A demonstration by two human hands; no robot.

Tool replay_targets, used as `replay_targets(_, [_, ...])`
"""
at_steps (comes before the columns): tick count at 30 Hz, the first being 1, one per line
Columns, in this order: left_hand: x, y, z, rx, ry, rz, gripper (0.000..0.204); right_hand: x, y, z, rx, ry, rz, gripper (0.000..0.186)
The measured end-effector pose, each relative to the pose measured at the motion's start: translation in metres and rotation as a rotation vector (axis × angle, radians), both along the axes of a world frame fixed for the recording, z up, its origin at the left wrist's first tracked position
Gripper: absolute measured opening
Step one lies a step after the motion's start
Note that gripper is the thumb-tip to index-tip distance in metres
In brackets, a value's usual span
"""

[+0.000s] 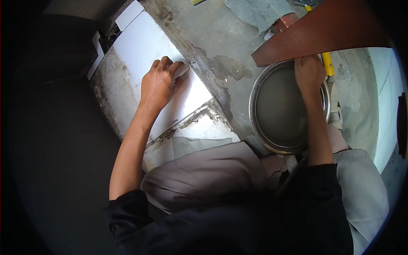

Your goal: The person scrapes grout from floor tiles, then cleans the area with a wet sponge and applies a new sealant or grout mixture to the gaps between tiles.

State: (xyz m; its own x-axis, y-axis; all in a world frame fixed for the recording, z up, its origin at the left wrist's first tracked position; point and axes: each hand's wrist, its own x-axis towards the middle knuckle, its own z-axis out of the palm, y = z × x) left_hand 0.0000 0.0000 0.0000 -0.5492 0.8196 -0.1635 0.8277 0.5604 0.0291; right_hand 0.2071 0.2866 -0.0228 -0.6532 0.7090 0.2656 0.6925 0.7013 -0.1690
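Observation:
My left hand (pixel 159 80) is over a glossy white panel (pixel 136 46) at the left, with curled fingers. Something small and pale shows under its fingertips, too hidden to name. At the right, a round metal basin (pixel 255 95) holds cloudy grey water. My right hand (pixel 309 73) is closed at its far rim, fingers bent down over the edge. The far end of a reddish-brown board (pixel 323 34) passes just beyond that hand. Below the white panel, a dirty seam divides it from a second white piece (pixel 208 125).
A grey-green cloth (pixel 257 12) lies on the stained concrete floor (pixel 199 29) at the top. A yellow handle (pixel 327 63) sticks out from under the board. My knees (pixel 204 165) are close to the basin and the panel. A pale sheet (pixel 384 85) stands at the far right.

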Motion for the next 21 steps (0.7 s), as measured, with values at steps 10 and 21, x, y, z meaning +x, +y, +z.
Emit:
replay_targets(10, [-0.003,0.018,0.004,0.065,0.035,-0.082,0.030,-0.001,0.005,0.001,0.046,-0.002,-0.006,0.025])
replay_targets(21, [0.003,0.017,0.014,-0.005,0.041,-0.081,0.029,0.000,-0.001,-0.004,0.044,0.029,0.015,0.024])
